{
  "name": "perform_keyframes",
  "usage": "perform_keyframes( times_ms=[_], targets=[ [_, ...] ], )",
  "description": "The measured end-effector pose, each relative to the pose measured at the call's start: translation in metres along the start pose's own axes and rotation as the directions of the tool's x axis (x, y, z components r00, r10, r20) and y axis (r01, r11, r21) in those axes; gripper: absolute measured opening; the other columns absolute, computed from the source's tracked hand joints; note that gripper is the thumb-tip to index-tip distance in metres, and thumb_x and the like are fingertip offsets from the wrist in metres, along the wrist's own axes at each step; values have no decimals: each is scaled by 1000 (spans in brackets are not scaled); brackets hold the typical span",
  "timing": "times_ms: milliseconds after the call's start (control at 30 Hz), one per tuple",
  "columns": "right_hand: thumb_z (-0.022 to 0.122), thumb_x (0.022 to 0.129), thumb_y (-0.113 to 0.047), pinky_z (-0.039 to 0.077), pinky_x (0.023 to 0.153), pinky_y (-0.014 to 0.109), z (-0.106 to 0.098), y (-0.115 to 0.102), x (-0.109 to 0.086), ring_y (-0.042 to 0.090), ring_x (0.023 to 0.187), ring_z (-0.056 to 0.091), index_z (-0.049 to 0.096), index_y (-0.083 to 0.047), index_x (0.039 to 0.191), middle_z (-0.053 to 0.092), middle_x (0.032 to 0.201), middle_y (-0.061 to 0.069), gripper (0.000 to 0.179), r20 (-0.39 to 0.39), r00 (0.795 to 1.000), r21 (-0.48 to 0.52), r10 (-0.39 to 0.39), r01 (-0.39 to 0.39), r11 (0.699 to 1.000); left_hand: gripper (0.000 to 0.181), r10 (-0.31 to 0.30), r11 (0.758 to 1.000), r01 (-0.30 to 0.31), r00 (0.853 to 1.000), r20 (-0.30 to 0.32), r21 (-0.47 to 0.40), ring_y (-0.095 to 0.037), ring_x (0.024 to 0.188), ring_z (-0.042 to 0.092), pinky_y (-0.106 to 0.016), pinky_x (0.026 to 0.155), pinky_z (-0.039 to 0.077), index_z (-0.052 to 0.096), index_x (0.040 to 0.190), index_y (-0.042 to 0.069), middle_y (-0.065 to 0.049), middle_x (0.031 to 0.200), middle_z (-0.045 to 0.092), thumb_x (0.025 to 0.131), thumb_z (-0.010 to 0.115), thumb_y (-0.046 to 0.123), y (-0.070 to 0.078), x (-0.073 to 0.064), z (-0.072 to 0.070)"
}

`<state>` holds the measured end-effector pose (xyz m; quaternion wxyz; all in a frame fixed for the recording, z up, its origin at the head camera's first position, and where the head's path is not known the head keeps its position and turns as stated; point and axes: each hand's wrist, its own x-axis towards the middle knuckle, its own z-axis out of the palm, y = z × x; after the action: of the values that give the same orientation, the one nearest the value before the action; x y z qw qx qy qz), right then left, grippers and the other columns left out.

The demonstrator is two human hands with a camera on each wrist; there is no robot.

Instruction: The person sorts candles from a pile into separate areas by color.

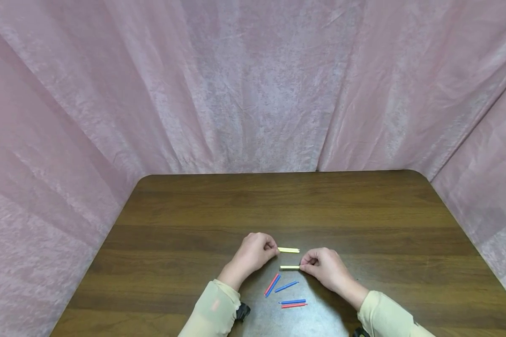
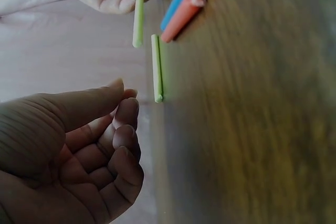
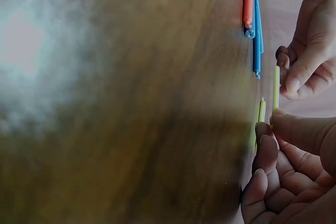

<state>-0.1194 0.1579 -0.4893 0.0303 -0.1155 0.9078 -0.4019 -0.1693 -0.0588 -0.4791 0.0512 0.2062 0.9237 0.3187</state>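
Observation:
In the head view my right hand [image 1: 323,267] pinches a thin yellow candle [image 1: 290,267] by its right end, level above the wooden table. My left hand [image 1: 255,250] is at the left end of yellow candle pieces [image 1: 288,250] lying farther back; whether one or two lie there is hard to tell. The left wrist view shows a small gap between the left hand's loosely curled fingers [image 2: 128,114] and the yellow candle [image 2: 157,69] on the table. Nearer lie a red-and-blue candle pair [image 1: 272,285], a single blue candle [image 1: 286,286], and a blue candle [image 1: 293,302] beside a red candle [image 1: 293,305].
The brown wood-grain table [image 1: 173,224] has rounded far corners. Pink velvety curtains [image 1: 253,93] hang behind it and along both sides. A black wrist device [image 1: 242,311] sits at the left cuff. Light glares off the tabletop in the right wrist view.

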Motion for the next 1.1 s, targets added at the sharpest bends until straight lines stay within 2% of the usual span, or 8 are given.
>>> perform_keyframes(
  times_ms=[367,567,1100],
  targets=[
    [77,79,-9,44,63,24,-2,-2,5,1,62,53,67,-18,72,61,67,-12,15,-10,1000,-19,14,-15,1000,10,51,999,-51,999,-6,10,2,58,48,-20,59,40,71,73,17,15,62,59,82,77,17,6,-11,-1],
    [76,79,-9,44,64,25,-3,-2,8,1,62,53,67,-18,72,61,66,-13,15,-19,1000,-26,24,-25,999,10,69,997,-68,997,19,-22,5,59,50,-17,60,41,71,74,17,16,64,60,82,76,15,7,-17,1],
    [77,79,-10,44,65,27,-4,-2,16,3,63,53,67,-20,71,60,67,-13,16,-39,997,-42,62,-64,997,12,113,993,-112,992,47,-34,8,57,48,-15,59,40,70,72,18,16,62,59,81,77,13,13,-33,7]
  ],
)
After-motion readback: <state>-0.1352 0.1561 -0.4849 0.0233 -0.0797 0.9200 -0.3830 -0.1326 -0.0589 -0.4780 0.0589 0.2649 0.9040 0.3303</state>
